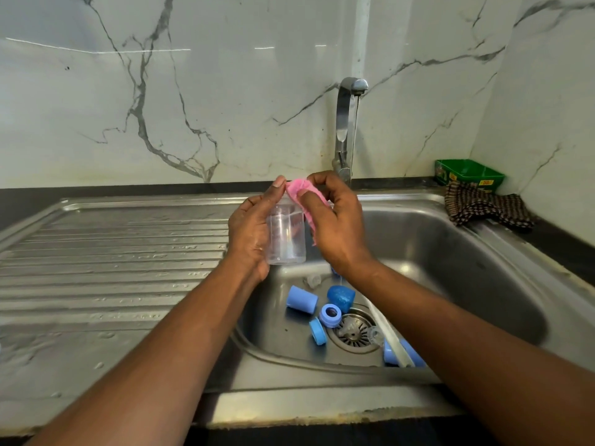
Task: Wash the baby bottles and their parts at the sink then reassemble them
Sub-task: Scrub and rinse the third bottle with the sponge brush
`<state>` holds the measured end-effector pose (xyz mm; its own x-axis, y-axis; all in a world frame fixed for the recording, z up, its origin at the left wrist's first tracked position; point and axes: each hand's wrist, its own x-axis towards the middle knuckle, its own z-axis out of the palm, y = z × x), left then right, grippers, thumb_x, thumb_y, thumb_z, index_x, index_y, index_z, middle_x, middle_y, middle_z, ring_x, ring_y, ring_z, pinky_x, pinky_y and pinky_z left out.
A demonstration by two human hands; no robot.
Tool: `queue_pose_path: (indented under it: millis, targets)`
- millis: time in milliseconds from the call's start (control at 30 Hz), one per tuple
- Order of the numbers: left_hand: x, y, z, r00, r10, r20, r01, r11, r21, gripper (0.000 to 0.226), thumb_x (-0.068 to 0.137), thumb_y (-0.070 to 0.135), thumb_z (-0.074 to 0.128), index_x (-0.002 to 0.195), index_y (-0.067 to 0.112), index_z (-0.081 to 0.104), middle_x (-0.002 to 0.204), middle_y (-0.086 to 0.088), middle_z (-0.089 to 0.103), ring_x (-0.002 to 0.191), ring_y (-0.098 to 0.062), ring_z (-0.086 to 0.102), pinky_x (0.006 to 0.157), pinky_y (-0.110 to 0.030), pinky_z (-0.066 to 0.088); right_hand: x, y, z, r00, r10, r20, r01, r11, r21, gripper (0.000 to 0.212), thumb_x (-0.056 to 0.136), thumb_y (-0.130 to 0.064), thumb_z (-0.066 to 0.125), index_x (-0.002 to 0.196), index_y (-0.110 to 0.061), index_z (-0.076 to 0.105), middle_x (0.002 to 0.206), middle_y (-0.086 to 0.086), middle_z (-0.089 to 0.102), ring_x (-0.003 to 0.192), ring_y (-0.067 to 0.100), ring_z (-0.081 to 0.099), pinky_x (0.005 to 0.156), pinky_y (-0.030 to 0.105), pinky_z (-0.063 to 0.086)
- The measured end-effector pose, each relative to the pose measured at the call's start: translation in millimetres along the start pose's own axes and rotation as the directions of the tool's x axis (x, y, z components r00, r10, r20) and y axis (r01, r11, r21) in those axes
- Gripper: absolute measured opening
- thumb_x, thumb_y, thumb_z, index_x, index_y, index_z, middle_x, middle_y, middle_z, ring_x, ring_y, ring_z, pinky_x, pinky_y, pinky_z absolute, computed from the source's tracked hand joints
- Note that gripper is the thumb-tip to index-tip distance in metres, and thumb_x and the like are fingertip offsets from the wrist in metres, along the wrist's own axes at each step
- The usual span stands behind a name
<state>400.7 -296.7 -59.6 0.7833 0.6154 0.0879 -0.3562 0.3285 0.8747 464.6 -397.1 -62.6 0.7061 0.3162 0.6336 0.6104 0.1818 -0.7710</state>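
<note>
Nearest, the worn front edge of the steel sink is running under both forearms. In the basin, blue plastic parts are lying around the round drain grid: a ring, a second ring on its edge, a cylinder cap and a glittering dome cap; more blue pieces are sitting at the near wall. The ribbed draining board is stretching wide to the left. Above the basin, the left hand is gripping a clear, smooth bottle upright, and the right hand is pinching a pink cloth at its mouth. Behind, a thin stream is falling from the chrome tap. A checked cloth and a green box are lying in the far right corner.
</note>
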Motion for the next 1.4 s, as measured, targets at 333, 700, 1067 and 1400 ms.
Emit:
queue_pose_path:
  millis: [333,700,1067,1400]
  targets:
    - [1.7,-9.1,0.9,0.987,-0.014,0.159,-0.013,0.986,0.164,0.055,0.093,0.050,0.053,0.113,0.001,0.064,0.087,-0.015,0.070,0.071,-0.025,0.067,0.065,-0.033,0.054,21.2,3.4,-22.6,0.954,0.300,0.004,-0.300,0.953,-0.042,0.009,0.089,-0.026,0.071,0.081,-0.022,0.069,0.075,0.000,0.067,0.054,0.010,0.056,0.048,0.028,0.047]
    - [-0.5,4.4,2.2,0.993,-0.043,0.109,-0.015,0.877,0.480,0.048,0.099,0.062,0.025,0.103,0.018,0.043,0.070,-0.017,0.072,0.051,-0.032,0.067,0.051,-0.034,0.054,27.0,3.9,-40.2,0.821,0.419,0.388,-0.429,0.901,-0.065,0.022,0.097,-0.011,0.054,0.100,0.004,0.069,0.067,0.019,0.057,0.038,0.020,0.045,0.034,0.018,0.027]
    - [3.3,12.4,-17.6,0.948,-0.146,0.284,-0.109,0.689,0.717,0.052,0.093,0.069,0.029,0.099,0.026,0.058,0.100,-0.024,0.069,0.070,-0.032,0.069,0.070,-0.045,0.055,23.5,-4.3,-50.5,0.718,0.320,0.618,-0.334,0.938,-0.097,0.030,0.095,-0.030,0.060,0.089,-0.001,0.068,0.060,0.005,0.055,0.045,0.013,0.046,0.042,0.020,0.036]
    - [3.3,0.8,-15.7,0.943,0.008,0.332,-0.315,0.338,0.887,0.055,0.101,0.059,0.019,0.124,0.021,0.052,0.109,-0.004,0.066,0.092,-0.023,0.066,0.064,-0.015,0.045,20.1,-2.7,-42.4,0.680,0.233,0.695,0.027,0.939,-0.342,0.038,0.061,-0.015,0.094,0.093,-0.010,0.076,0.085,0.005,0.075,0.072,0.014,0.068,0.069,0.029,0.052]
